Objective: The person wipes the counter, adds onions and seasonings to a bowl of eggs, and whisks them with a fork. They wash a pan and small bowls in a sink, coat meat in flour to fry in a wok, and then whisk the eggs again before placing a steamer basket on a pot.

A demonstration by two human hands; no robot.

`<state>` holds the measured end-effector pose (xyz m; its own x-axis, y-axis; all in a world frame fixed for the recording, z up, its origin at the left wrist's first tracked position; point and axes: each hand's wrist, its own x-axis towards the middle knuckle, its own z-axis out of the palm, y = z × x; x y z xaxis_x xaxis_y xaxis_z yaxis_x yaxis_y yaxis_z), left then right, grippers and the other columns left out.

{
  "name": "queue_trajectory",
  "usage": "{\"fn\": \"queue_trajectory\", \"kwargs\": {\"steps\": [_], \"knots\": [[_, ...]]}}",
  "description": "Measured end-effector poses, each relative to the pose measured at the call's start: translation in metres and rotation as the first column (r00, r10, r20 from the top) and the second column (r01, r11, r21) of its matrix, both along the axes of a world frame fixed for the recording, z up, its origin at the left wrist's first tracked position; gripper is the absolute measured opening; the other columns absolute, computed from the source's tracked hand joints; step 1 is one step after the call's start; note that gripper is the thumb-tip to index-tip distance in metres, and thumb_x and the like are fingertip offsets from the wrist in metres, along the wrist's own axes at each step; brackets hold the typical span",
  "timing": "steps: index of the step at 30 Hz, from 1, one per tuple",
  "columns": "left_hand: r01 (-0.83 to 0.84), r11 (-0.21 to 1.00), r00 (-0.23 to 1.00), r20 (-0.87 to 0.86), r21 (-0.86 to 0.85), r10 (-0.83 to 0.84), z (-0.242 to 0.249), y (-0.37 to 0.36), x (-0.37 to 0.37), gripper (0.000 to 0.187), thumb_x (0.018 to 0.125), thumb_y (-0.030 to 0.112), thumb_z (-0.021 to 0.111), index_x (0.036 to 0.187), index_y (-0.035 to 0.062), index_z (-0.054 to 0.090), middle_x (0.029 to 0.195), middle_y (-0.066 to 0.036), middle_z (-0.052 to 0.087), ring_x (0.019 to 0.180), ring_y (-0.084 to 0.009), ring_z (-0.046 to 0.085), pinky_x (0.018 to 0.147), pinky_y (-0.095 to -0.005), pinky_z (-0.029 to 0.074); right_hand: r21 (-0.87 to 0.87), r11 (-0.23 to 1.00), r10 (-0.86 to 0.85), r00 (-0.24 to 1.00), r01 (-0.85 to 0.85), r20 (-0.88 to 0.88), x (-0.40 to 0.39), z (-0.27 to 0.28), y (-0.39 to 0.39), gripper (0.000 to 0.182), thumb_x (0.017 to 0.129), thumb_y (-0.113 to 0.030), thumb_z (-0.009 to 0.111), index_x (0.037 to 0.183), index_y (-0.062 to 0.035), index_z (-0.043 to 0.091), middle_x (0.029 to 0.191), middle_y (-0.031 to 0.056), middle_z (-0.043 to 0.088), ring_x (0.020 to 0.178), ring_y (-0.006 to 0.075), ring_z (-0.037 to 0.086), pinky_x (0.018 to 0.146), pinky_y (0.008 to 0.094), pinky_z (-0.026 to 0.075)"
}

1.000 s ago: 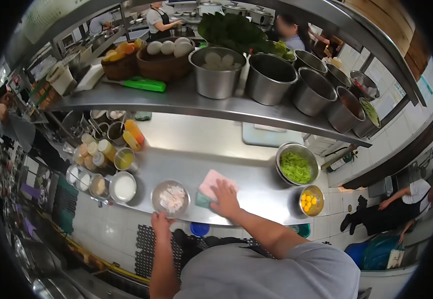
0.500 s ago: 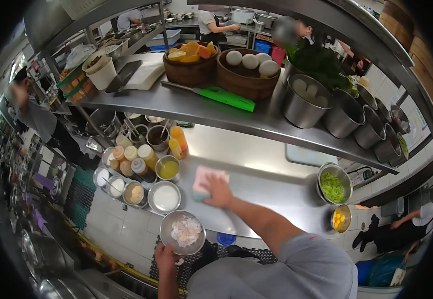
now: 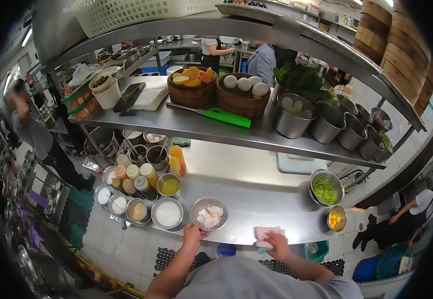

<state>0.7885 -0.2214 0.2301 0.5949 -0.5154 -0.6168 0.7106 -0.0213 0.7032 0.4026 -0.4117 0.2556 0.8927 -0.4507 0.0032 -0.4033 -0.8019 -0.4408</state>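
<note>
My left hand (image 3: 192, 236) grips the rim of a steel bowl (image 3: 195, 210) from the near side. Inside lies a pale, whitish-pink heap of food (image 3: 211, 216) that looks floury. The bowl is over the counter's front edge, beside a bowl of white powder (image 3: 167, 214). Under my right hand (image 3: 277, 245) is a folded pink and green cloth (image 3: 262, 234), bunched at the front edge of the steel counter (image 3: 236, 174). The fingers curl over the cloth, and part of it hangs past the edge.
Sauce bottles (image 3: 149, 174) and several steel pots stand at the left. Shredded lettuce (image 3: 324, 190) and a bowl of egg yolks (image 3: 335, 218) sit at the right. A shelf (image 3: 176, 124) above carries a green-handled tool (image 3: 226, 118), eggs and pots. A person (image 3: 39, 129) stands at far left.
My right hand has brought the cloth from mid-counter right and nearer to the front edge. My left hand has moved the bowl forward and right, over the counter's edge.
</note>
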Motion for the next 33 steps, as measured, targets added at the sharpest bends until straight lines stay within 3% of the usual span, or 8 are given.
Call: {"fn": "queue_trajectory", "kwargs": {"steps": [8, 11, 14, 17, 21, 26, 29, 33], "knots": [[-0.128, 0.985, 0.992, -0.031, -0.114, 0.125, -0.024, -0.06, -0.006, 0.024, 0.103, 0.014, 0.062, 0.119, -0.0011, 0.053, 0.122, -0.02, 0.066, 0.094, -0.0327, 0.075, 0.078, -0.0458, 0.067, 0.31, 0.626, -0.768, 0.634, 0.716, 0.088, -0.078, -0.014, 0.009, 0.051, 0.078, -0.014, 0.078, 0.127, -0.0052, 0.07, 0.124, 0.019, 0.074, 0.117, 0.0373, 0.071, 0.101, 0.0438, 0.055], [0.271, 0.959, 0.958, -0.074, -0.081, -0.277, -0.031, -0.064, -0.028, 0.029, 0.107, 0.024, 0.062, 0.125, 0.0024, 0.054, 0.126, -0.017, 0.066, 0.102, -0.0311, 0.075, 0.081, -0.0432, 0.066, 0.667, 0.494, -0.823, 0.547, 0.558, 0.152, -0.047, 0.002, 0.012, 0.048, 0.083, -0.016, 0.073, 0.128, 0.0016, 0.068, 0.112, 0.0148, 0.077, 0.102, 0.0256, 0.074, 0.092, 0.0379, 0.058], [0.831, 0.554, 0.556, 0.126, -0.053, -0.822, 0.007, -0.069, -0.086, 0.042, 0.109, 0.033, 0.063, 0.14, 0.0056, 0.057, 0.136, -0.014, 0.065, 0.112, -0.0279, 0.073, 0.088, -0.0397, 0.064, 0.753, 0.476, -0.765, 0.636, 0.455, 0.1, -0.001, 0.021, 0.018, 0.051, 0.084, -0.018, 0.073, 0.131, 0.0016, 0.067, 0.115, 0.013, 0.075, 0.104, 0.022, 0.071, 0.094, 0.0368, 0.057], [0.918, 0.395, 0.269, 0.744, -0.008, -0.611, -0.011, -0.084, -0.146, 0.063, 0.115, 0.041, 0.049, 0.164, 0.0017, 0.04, 0.152, -0.017, 0.058, 0.137, -0.0257, 0.057, 0.104, -0.0417, 0.055, 0.858, 0.44, -0.707, 0.691, 0.266, 0.148, 0.056, 0.033, 0.033, 0.049, 0.09, -0.021, 0.071, 0.133, 0.0011, 0.065, 0.12, 0.0125, 0.073, 0.107, 0.0216, 0.069, 0.095, 0.0359, 0.055], [0.869, 0.46, 0.255, 0.629, 0.185, -0.735, 0.033, -0.08, -0.14, 0.062, 0.113, 0.038, 0.054, 0.161, 0.0005, 0.043, 0.14, -0.021, 0.067, 0.126, -0.0274, 0.066, 0.106, -0.0407, 0.054, 0.989, 0.026, -0.725, 0.684, 0.142, -0.08, 0.068, 0.035, 0.013, 0.046, 0.094, -0.023, 0.067, 0.133, 0.0011, 0.064, 0.121, 0.0115, 0.07, 0.108, 0.0196, 0.066, 0.093, 0.0351, 0.054], [0.877, 0.353, 0.068, 0.642, 0.327, -0.763, 0.037, -0.068, -0.127, 0.055, 0.109, 0.035, 0.065, 0.153, 0.0046, 0.055, 0.128, -0.018, 0.072, 0.108, -0.0243, 0.072, 0.091, -0.0381, 0.059, 0.783, 0.529, -0.681, 0.714, 0.327, 0.162, 0.064, 0.047, -0.021, 0.042, 0.088, -0.023, 0.07, 0.122, 0.0018, 0.07, 0.104, 0.0117, 0.076, 0.093, 0.024, 0.072, 0.089, 0.04, 0.058], [0.875, 0.471, 0.408, 0.357, 0.109, -0.84, 0.034, -0.046, -0.126, 0.052, 0.109, 0.035, 0.065, 0.151, 0.0056, 0.059, 0.125, -0.011, 0.073, 0.101, -0.0193, 0.073, 0.088, -0.0339, 0.059, 0.306, 0.732, -0.676, 0.705, 0.609, 0.213, 0.046, 0.034, -0.066, 0.057, 0.084, -0.033, 0.074, 0.133, -0.0045, 0.067, 0.111, 0.0231, 0.076, 0.107, 0.0413, 0.074, 0.094, 0.0478, 0.057], [0.73, 0.65, 0.62, 0.193, 0.211, -0.76, -0.01, 0.02, -0.107, 0.049, 0.105, 0.04, 0.068, 0.143, 0.0087, 0.066, 0.116, -0.006, 0.072, 0.09, -0.0135, 0.067, 0.073, -0.0294, 0.057, -0.118, 0.837, -0.539, 0.767, 0.534, -0.348, 0.024, 0.024, -0.091, 0.093, 0.091, -0.055, 0.074, 0.166, -0.0123, 0.039, 0.17, 0.0315, 0.031, 0.153, 0.0506, 0.038, 0.118, 0.0608, 0.041]]}}
